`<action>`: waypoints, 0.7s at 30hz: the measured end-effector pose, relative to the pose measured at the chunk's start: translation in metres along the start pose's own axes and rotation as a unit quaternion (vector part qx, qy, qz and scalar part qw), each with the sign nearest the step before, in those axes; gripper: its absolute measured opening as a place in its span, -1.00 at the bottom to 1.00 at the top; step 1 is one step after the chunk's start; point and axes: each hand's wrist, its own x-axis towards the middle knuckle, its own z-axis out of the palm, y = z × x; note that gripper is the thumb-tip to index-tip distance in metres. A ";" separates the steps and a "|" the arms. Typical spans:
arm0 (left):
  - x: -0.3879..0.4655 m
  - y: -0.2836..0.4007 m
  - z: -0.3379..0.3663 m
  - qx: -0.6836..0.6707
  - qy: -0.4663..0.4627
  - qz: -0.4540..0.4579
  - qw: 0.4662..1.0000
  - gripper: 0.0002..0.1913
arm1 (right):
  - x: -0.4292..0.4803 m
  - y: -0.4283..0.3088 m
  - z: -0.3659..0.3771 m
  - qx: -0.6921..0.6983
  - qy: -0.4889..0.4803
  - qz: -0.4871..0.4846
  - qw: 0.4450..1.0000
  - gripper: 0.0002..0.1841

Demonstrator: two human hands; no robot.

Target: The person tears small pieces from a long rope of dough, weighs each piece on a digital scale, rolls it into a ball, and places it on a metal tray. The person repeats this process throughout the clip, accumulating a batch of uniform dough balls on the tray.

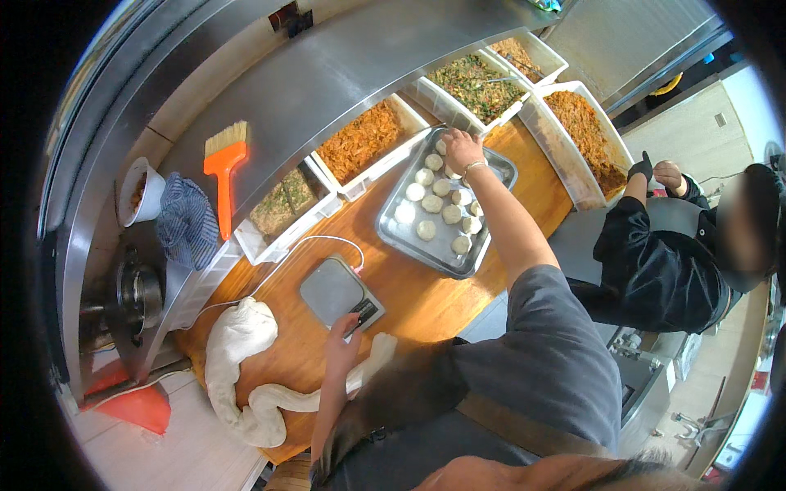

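My right hand (463, 152), with a bracelet at the wrist, reaches over the far end of a metal tray (393, 230). Its fingers point down among several round pale dough balls (432, 204), and what lies under them is hidden. My left hand (345, 339) is at the near corner of a grey kitchen scale (334, 288), thumb and fingers by its dark panel. Whether it grips anything there is unclear. No dough lies on the scale's plate. A long, thick rope of white dough (245, 362) curves over the wooden table (288, 353), partly behind my left forearm.
White tubs of orange filling (362, 142), green-flecked filling (476, 89) and reddish filling (580, 132) line the table. An orange-handled brush (226, 172) lies on the steel shelf (319, 80) beside a striped cloth (187, 221). A white cable crosses to the scale. Another person (657, 264) works at right.
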 end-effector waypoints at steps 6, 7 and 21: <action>-0.013 -0.005 0.002 0.022 0.001 0.003 1.000 -0.67 | -0.090 0.031 -0.021 0.359 0.302 0.028 0.883 -0.48; -0.015 -0.007 0.005 0.027 -0.003 0.037 0.999 -0.68 | -0.112 0.043 -0.014 0.368 0.358 0.036 0.858 -0.48; 0.004 0.017 0.065 0.071 -0.170 0.052 0.982 -0.65 | -0.236 0.015 0.076 0.482 0.148 0.277 0.818 -0.31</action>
